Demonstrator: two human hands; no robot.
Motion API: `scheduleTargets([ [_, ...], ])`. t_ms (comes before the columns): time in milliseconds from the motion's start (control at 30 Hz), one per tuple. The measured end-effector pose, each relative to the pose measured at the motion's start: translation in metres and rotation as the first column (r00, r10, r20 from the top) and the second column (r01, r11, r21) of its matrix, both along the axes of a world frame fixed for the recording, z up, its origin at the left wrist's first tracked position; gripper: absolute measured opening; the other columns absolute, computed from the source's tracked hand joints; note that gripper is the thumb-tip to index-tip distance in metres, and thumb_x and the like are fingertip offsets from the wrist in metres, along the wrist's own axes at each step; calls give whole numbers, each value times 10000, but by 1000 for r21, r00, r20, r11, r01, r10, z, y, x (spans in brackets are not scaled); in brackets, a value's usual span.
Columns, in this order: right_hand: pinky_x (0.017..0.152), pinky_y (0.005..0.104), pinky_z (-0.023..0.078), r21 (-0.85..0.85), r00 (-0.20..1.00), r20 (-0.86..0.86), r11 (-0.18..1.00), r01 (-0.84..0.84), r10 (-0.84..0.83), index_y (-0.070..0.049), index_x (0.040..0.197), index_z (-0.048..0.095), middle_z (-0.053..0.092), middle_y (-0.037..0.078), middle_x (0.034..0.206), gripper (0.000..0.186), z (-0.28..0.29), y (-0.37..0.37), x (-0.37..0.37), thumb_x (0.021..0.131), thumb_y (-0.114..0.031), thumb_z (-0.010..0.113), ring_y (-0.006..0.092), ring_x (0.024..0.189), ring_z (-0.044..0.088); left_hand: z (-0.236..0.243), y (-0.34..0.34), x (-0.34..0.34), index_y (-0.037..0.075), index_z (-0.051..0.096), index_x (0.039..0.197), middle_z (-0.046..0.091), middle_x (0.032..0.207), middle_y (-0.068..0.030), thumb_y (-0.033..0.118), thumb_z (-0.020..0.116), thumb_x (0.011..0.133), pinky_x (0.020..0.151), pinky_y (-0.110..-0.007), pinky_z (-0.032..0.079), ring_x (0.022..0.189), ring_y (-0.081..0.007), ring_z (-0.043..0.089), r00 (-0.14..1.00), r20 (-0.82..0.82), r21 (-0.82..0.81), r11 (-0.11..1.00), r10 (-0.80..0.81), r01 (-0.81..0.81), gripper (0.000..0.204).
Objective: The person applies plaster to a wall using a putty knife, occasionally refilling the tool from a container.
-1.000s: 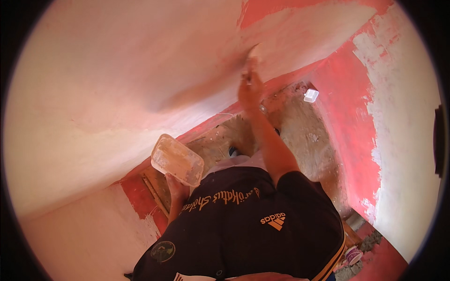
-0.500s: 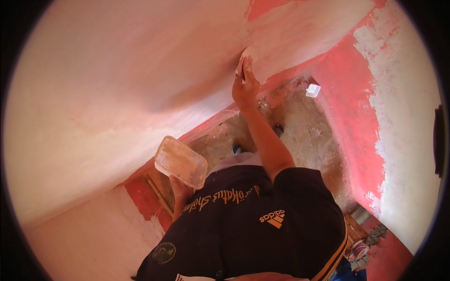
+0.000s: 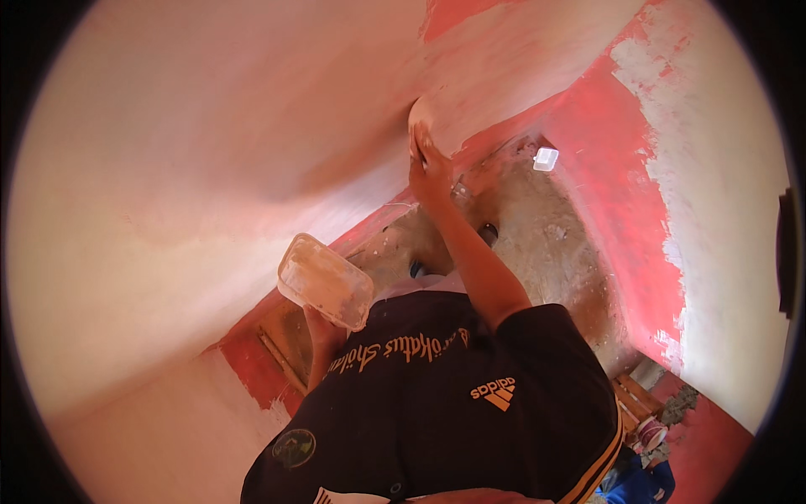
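Note:
My left hand (image 3: 322, 329) supports a clear rectangular plastic tub (image 3: 323, 281) from below, in front of my shirt. Pale, putty-like paste smears the tub's inside. Further forward, my right arm reaches out to the wall (image 3: 252, 126) on the left. Closed in my right hand (image 3: 430, 168) is a flat, pale spreader (image 3: 421, 112) with a rounded edge, held at the wall's surface. Whitish residue coats my right fingers, and they partly hide the spreader. A thin whitish coat covers most of this wall, with red paint showing at its bottom and top.
A small white plastic container (image 3: 546, 159) lies on the stained floor (image 3: 554, 235) near the far corner. The right wall (image 3: 609, 151) is partly red, partly coated. Wooden pieces (image 3: 638, 397), a small tub (image 3: 651, 434) and a blue item (image 3: 638, 483) sit at lower right.
The view has shifted slightly. My right hand with the spreader has moved a little left and nearer to me along the wall. The left hand keeps the tub in nearly the same place.

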State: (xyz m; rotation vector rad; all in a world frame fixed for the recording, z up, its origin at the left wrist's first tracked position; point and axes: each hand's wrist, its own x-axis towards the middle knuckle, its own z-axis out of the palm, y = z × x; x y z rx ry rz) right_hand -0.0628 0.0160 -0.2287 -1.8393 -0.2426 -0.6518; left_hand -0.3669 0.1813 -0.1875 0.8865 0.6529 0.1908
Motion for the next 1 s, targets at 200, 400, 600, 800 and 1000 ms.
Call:
scheduleTargets([
  [200,875,309,494,-80,783,-572,967,244,-245,-4,1179,604,660,124,1012,269,-32,-87,30,957,-104,489,228,937,619,0,0,0,84,241,1463,389,1429,-104,682,493,855,1059,-476,378,1289,-296,417,997,65,17,999,-49,48,889],
  [400,794,319,470,153,922,-378,988,-23,81,-124,1346,528,647,112,936,424,-23,-31,16,941,-250,546,165,858,571,-12,3,-2,86,255,1458,401,1416,-98,683,553,818,1052,-480,387,1281,-291,424,998,65,-5,1000,2,-2,925],
  [600,747,299,494,292,753,-651,948,127,99,-10,1178,618,665,100,1011,277,-4,-79,2,920,-93,561,155,874,607,-10,4,-16,75,264,1453,419,1401,-105,672,582,808,1041,-470,401,1259,-294,445,996,38,0,997,75,-75,934],
  [800,750,319,482,185,869,-492,970,160,-50,-3,1120,627,669,84,961,234,-8,-94,69,920,-83,537,172,824,603,-26,18,-16,70,263,1453,415,1402,-120,567,495,916,1045,-475,398,1245,-303,456,994,45,134,987,-98,92,768],
  [1000,806,323,481,87,853,-493,985,-151,174,-58,1135,642,654,58,952,250,-71,-60,-10,895,-77,575,193,863,609,-20,12,-18,59,243,1458,359,1450,-143,526,272,1001,1089,-462,356,1296,-310,410,999,-9,-8,999,46,-46,654],
])
